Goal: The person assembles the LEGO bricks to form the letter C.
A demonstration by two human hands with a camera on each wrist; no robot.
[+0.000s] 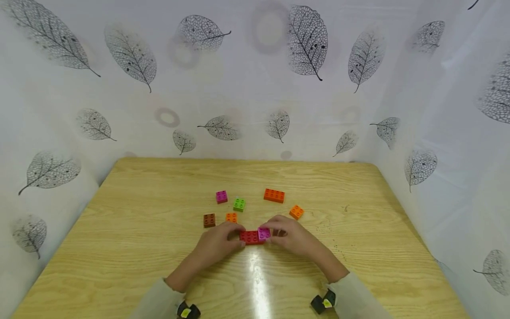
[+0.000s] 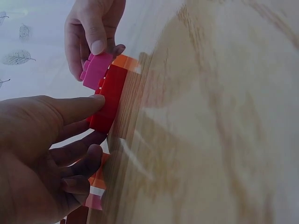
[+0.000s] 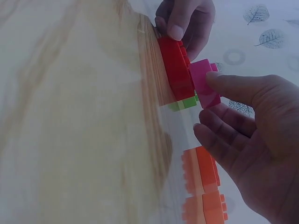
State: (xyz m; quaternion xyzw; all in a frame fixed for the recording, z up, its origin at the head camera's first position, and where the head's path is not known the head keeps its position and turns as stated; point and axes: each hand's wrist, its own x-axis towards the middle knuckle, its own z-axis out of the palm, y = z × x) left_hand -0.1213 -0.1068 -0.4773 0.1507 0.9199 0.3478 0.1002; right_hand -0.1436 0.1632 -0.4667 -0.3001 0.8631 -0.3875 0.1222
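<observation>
A long red building brick (image 1: 249,237) lies on the table, and my left hand (image 1: 217,243) grips its left end between thumb and fingers. My right hand (image 1: 290,235) pinches a small pink brick (image 1: 264,234) at the red brick's right end. In the right wrist view the pink brick (image 3: 204,83) sits against the studded side of the red brick (image 3: 176,67), slightly tilted. Whether its studs are fully pressed together cannot be seen. The left wrist view shows my left thumb on the red brick (image 2: 110,99), with the pink brick (image 2: 97,70) above its far end.
Beyond my hands lie a brown brick (image 1: 209,220), a small orange brick (image 1: 231,217), a magenta brick (image 1: 221,196) and a green brick (image 1: 239,204). Farther right are a long orange-red brick (image 1: 274,195) and another orange brick (image 1: 296,212). A leaf-patterned curtain (image 1: 247,88) surrounds the wooden table (image 1: 159,186).
</observation>
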